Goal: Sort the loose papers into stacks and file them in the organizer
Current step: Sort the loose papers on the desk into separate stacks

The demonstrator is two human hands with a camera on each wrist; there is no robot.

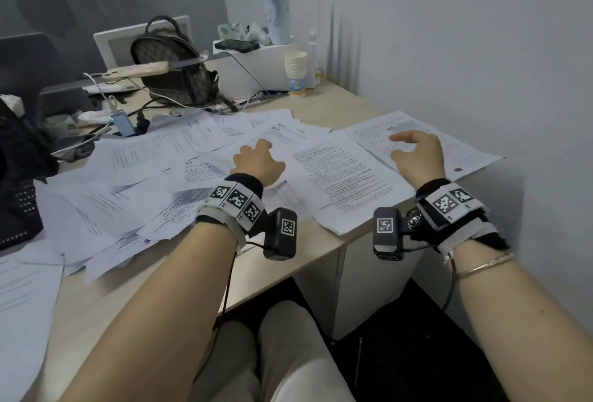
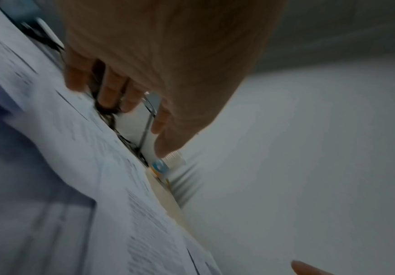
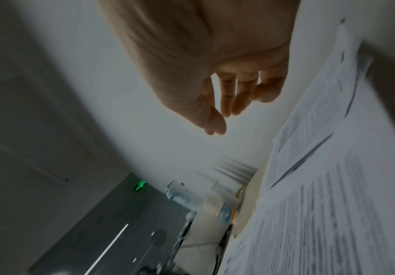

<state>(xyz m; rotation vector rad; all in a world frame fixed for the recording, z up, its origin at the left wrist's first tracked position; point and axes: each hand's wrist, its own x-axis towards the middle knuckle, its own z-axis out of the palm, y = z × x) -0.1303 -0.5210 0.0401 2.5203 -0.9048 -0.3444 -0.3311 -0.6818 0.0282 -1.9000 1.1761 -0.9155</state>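
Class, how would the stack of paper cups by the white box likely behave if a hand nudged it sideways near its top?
The stack of paper cups stands tall and narrow on the desk, so it would probably tip rather than slide. Being thin paper, it is likely light and easily crushed. Once on its side, its round, tapered shape may roll in a curve.

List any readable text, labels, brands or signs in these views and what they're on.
No text can be quoted as it reads.
Loose papers: dense printed lines, too small and blurred to read.
Stack of paper cups: blue logo on the bottom cup, unreadable.
Wrist bands: black-and-white square code markers, no words.
Green lit sign in the right wrist view: blurred, no legible characters.
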